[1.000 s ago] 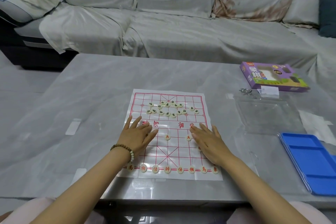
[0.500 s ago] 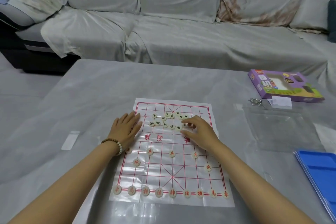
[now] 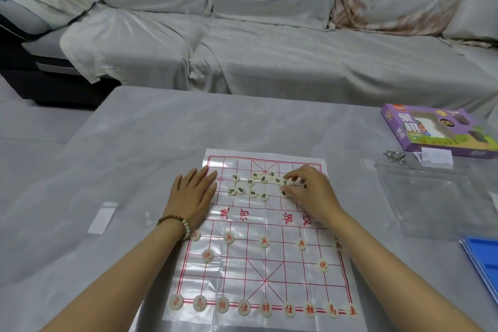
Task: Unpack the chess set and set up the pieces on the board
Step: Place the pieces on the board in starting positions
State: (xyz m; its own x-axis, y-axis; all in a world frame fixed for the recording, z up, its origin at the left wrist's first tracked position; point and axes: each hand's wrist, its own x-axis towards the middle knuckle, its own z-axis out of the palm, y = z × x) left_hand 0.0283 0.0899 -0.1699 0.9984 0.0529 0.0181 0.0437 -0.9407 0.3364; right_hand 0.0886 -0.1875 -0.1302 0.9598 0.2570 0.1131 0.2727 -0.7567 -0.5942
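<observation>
Apparently left hand (image 3: 192, 194) over board (image 3: 293, 288) edge

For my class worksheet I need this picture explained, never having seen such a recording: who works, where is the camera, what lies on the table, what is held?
No machine here: a person works with bare hands, and the single picture comes from a camera worn on the head, looking down over the forearms. On the grey table lies a plastic chess board. Its near half carries red-lettered pieces in order; black-lettered pieces sit in a loose cluster on the far half. The left hand rests flat on the board's left edge. The right hand curls its fingers on one black piece at the cluster's right end, apparently pinching it. To the right lie a purple box, a clear tray and a blue tray.
</observation>
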